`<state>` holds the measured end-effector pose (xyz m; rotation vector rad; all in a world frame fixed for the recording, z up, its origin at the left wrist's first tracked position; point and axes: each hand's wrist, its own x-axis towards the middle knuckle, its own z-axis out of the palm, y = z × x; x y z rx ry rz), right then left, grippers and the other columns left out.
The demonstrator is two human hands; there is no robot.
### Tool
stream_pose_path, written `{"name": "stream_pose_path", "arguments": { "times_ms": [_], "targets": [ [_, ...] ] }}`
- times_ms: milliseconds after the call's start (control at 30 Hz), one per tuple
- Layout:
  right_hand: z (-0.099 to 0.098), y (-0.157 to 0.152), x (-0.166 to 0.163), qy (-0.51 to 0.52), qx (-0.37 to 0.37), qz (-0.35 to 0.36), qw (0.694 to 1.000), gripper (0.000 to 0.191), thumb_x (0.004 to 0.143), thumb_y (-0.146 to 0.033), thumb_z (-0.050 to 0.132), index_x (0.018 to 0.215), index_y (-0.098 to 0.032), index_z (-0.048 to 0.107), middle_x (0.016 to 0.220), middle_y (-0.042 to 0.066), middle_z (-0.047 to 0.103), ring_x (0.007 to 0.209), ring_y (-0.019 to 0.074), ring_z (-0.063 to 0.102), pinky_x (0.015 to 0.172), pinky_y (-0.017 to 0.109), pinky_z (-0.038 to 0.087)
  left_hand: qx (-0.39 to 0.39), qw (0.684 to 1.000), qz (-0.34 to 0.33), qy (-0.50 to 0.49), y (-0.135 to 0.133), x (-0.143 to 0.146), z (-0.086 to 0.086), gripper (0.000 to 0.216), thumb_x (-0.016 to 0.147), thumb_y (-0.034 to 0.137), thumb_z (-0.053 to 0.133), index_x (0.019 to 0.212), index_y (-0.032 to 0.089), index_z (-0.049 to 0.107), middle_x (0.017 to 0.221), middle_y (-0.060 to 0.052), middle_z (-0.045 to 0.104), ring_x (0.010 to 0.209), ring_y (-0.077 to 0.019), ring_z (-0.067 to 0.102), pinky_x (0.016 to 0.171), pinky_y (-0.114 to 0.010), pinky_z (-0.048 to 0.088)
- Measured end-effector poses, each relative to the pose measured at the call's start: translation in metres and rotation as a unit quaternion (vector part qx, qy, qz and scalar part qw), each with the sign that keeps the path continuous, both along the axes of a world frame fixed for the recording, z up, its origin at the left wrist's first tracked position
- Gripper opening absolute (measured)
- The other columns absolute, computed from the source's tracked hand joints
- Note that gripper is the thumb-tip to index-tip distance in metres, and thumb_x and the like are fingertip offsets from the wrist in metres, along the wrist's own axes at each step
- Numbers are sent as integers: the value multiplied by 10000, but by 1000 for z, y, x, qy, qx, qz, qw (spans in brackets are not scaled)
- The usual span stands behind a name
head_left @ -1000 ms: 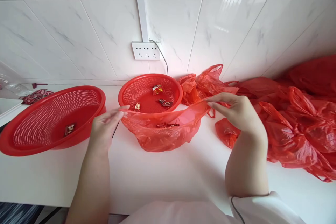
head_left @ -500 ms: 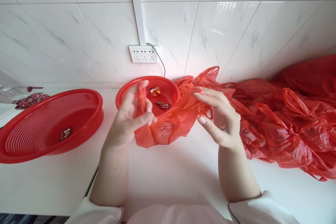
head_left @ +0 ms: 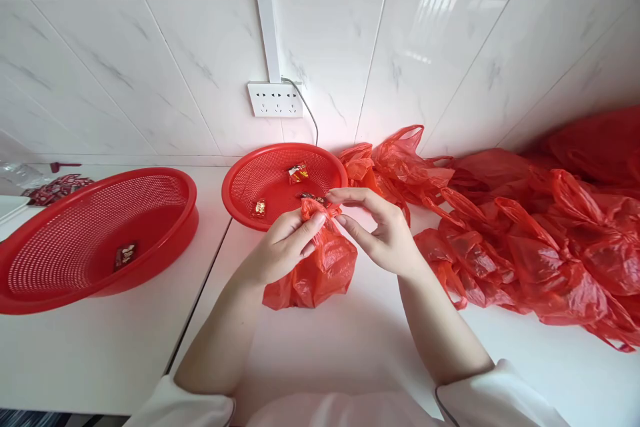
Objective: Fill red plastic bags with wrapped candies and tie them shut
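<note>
A small red plastic bag (head_left: 320,270) rests on the white counter just in front of the smaller red basket (head_left: 240,203). My left hand (head_left: 280,250) and my right hand (head_left: 383,230) both pinch its gathered top, fingers closed on the plastic. The bag bulges at the bottom; its contents are hidden. In the smaller basket lie a few wrapped candies (head_left: 299,173). The larger red basket (head_left: 165,240) at the left holds one dark wrapped candy (head_left: 125,255).
A heap of red plastic bags (head_left: 530,233) covers the counter's right side up to the tiled wall. A wall socket (head_left: 275,99) with a plugged cable hangs above the smaller basket. More dark candy wrappers (head_left: 55,188) lie at the far left.
The bag was stretched open between my hands a second ago. My hands have come together and gathered its mouth closed, and the bag now sits bunched on the counter.
</note>
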<state>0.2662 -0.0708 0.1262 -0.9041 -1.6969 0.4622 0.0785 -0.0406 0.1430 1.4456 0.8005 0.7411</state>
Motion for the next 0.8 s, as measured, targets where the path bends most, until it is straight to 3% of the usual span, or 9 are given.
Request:
{"name": "stream_pose_path", "arguments": {
  "times_ms": [100,200,367,467,600,700,800],
  "targets": [
    [-4,3,-1,37,-18,1,999,147,889,-187,607,1019,-219,665,987,37,705,940,179,664,874,349,546,4,1000,-23,-20,2,3,-2,370,924,482,512,726,170,505,504,52,432,411,-58,412,407,-181,332],
    [-7,5,1,98,4,-50,994,62,870,-200,634,927,-211,654,895,28,688,855,170,658,820,340,547,-28,998,-19,-53,9,1,0,387,962,483,416,976,149,612,433,32,510,341,-98,465,385,-204,375],
    [-5,5,7,155,64,-80,983,80,830,-184,674,887,-222,633,844,25,673,801,179,656,759,355,555,-157,980,-50,-109,25,-11,2,566,953,538,367,1372,176,484,538,-22,635,392,-153,598,402,-217,432],
    [-3,1,8,138,106,-46,984,126,812,-129,670,882,-232,645,832,27,685,789,194,670,723,368,569,-210,963,-83,-146,30,-15,0,607,946,560,371,1463,242,380,590,-29,664,507,-176,658,472,-234,482],
    [-1,-5,9,91,148,60,983,230,799,-40,637,930,-227,666,865,39,711,827,212,690,711,379,584,-223,953,-88,-187,28,-15,-1,599,950,564,369,1491,312,327,636,-14,675,534,-141,635,538,-233,496],
    [0,-8,12,-3,115,147,982,236,825,-40,612,954,-231,665,876,35,717,843,196,688,729,362,586,-225,950,-89,-197,28,-15,2,579,949,574,361,1486,361,319,709,-15,697,573,-130,645,559,-221,491],
    [1,-10,15,-98,54,187,976,218,854,-54,587,968,-227,656,900,35,712,848,175,674,735,337,578,-208,955,-85,-196,29,-14,3,579,955,571,332,1478,323,333,847,-53,724,603,-144,670,574,-240,506]
  ]
}}
